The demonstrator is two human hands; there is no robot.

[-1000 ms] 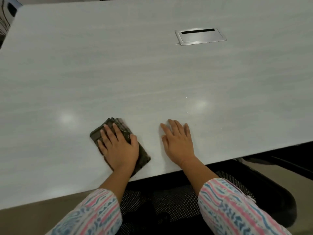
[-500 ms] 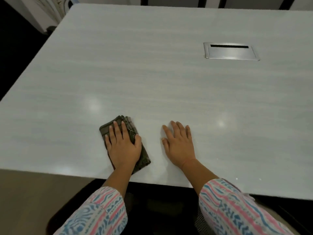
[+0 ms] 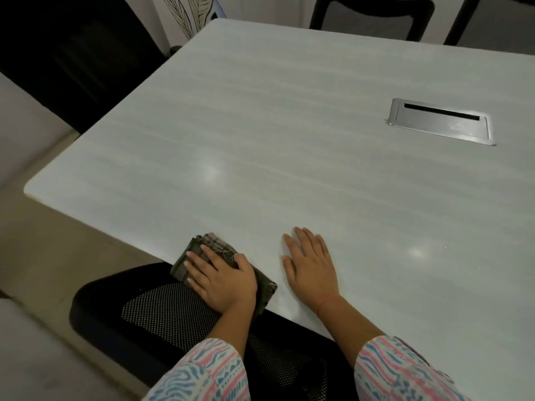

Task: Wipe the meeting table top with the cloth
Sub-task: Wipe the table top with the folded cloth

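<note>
Cloth (image 3: 207,251), dark, folded, lies at near edge of pale wood-grain meeting table (image 3: 289,134), partly overhanging. Left hand (image 3: 221,280) presses flat on it, fingers straight. Right hand (image 3: 311,267) flat on bare top beside it, fingers slightly spread. Metal cable hatch (image 3: 440,123) set in top at right. Black mesh chair (image 3: 162,311) below; another chair (image 3: 373,13) at far side.

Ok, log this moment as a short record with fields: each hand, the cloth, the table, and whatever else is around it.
left hand: flat on the cloth, fingers straight, pressing it down
right hand: flat on the bare table top, fingers spread
cloth: dark, folded, at the table's near edge
table: pale wood-grain top
cable hatch: metal, set into the top, far right
mesh chair: black, below the near edge
</note>
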